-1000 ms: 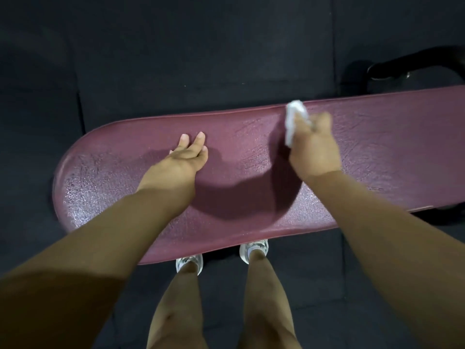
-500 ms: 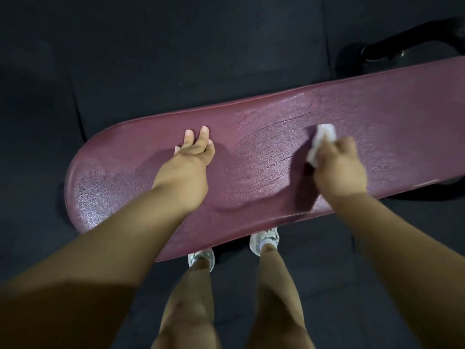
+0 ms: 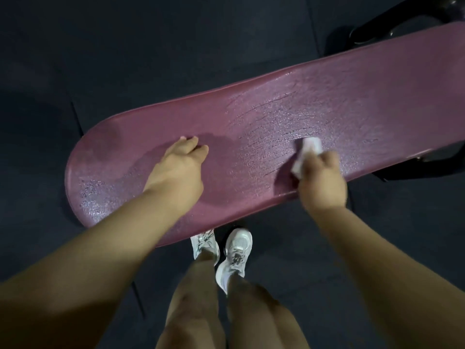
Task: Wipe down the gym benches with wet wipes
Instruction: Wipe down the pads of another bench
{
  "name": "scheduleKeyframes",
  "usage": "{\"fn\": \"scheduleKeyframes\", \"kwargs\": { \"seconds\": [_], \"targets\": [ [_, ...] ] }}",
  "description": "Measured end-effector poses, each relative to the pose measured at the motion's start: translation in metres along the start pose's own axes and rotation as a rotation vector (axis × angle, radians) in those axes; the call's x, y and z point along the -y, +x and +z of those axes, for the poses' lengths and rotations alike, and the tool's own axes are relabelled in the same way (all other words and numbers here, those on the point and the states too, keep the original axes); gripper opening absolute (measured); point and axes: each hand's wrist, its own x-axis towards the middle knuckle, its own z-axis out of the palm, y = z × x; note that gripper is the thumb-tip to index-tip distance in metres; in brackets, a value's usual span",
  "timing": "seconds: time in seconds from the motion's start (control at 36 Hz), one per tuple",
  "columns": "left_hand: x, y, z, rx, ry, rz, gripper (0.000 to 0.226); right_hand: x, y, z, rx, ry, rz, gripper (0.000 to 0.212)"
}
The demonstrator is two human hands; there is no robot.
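Observation:
A long maroon padded gym bench [image 3: 251, 117] runs from lower left to upper right, its cracked surface shining wet in the middle. My right hand [image 3: 320, 180] grips a folded white wet wipe [image 3: 305, 153] and presses it on the bench near the front edge. My left hand [image 3: 180, 167] rests on the pad toward the rounded left end, fingers extended and touching the surface.
Dark rubber floor tiles [image 3: 125, 46] surround the bench. A black metal frame part [image 3: 392, 21] shows behind the bench at upper right, and another leg [image 3: 415, 167] below its right side. My legs and white sneakers [image 3: 221, 250] stand just in front of the bench.
My right hand has drawn the wipe from the bench's far edge back toward the near edge. The view has shifted, the bench now looks more tilted. My left hand stays planted on the pad.

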Motion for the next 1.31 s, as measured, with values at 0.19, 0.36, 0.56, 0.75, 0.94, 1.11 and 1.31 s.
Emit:
{"fn": "scheduleKeyframes", "kwargs": {
  "seconds": [0.19, 0.36, 0.56, 0.75, 0.94, 1.11, 1.31],
  "targets": [
    [0.005, -0.034, 0.033, 0.068, 0.069, -0.019, 0.07, 0.038, -0.039, 0.03, -0.076, 0.202, 0.153, 0.061],
    [0.0, -0.035, 0.036, 0.183, 0.119, -0.033, 0.078, 0.023, -0.06, 0.035, 0.154, 0.093, -0.665, 0.071],
    [-0.001, -0.035, 0.046, 0.132, 0.103, -0.056, 0.083, -0.023, -0.031, 0.015, -0.072, 0.15, -0.056, 0.054],
    [0.012, -0.033, 0.055, 0.083, 0.076, -0.024, 0.089, 0.059, -0.082, 0.063, -0.16, 0.307, -0.164, 0.051],
    [0.025, -0.032, 0.045, 0.056, -0.015, 0.028, 0.085, 0.048, -0.085, 0.054, 0.081, 0.075, -0.683, 0.05],
    [0.055, -0.05, 0.03, -0.105, -0.087, -0.007, 0.07, 0.05, -0.063, 0.038, -0.053, 0.139, -0.051, 0.059],
    [0.106, -0.074, 0.01, -0.072, 0.035, -0.106, 0.072, 0.149, -0.129, 0.085, -0.02, 0.246, -0.254, 0.052]
  ]
}}
